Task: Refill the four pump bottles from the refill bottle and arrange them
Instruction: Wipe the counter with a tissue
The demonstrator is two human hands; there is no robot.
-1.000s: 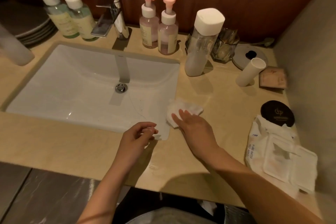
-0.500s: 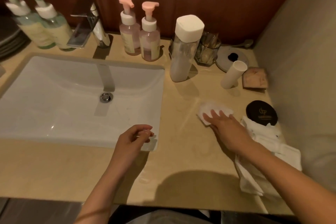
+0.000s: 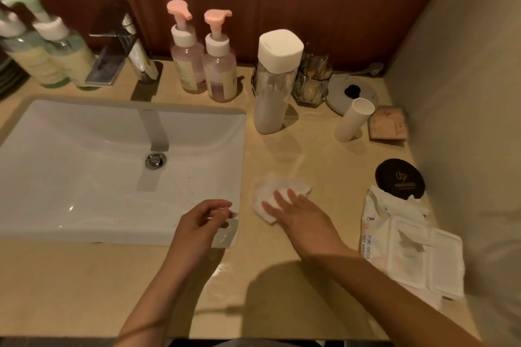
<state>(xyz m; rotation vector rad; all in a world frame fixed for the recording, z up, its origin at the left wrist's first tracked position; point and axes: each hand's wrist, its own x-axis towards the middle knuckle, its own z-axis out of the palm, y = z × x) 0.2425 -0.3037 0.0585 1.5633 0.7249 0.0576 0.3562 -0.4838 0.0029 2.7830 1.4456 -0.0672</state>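
Observation:
Two pink-pump bottles (image 3: 187,65) (image 3: 220,70) stand side by side behind the sink (image 3: 84,222), right of the tap. Two green-pump bottles (image 3: 25,56) (image 3: 67,59) stand at the far left. The tall clear refill bottle (image 3: 272,93) with its white cap stands upright right of the pink pair. My right hand (image 3: 298,213) presses flat on a white wipe (image 3: 277,196) lying on the counter right of the sink. My left hand (image 3: 201,224) hovers at the sink's front right corner, fingers loosely curled, holding nothing that I can make out.
A chrome tap (image 3: 124,56) rises behind the sink. At the right lie a glass jar (image 3: 311,84), a round lid (image 3: 351,94), a white tube (image 3: 353,118), a sachet (image 3: 387,127), a black compact (image 3: 400,177) and an open wet-wipe pack (image 3: 406,245). A wall closes the right side.
My right hand slid the wipe right across the counter, then back left towards the sink. My left hand stayed at the sink's corner. The view shifted.

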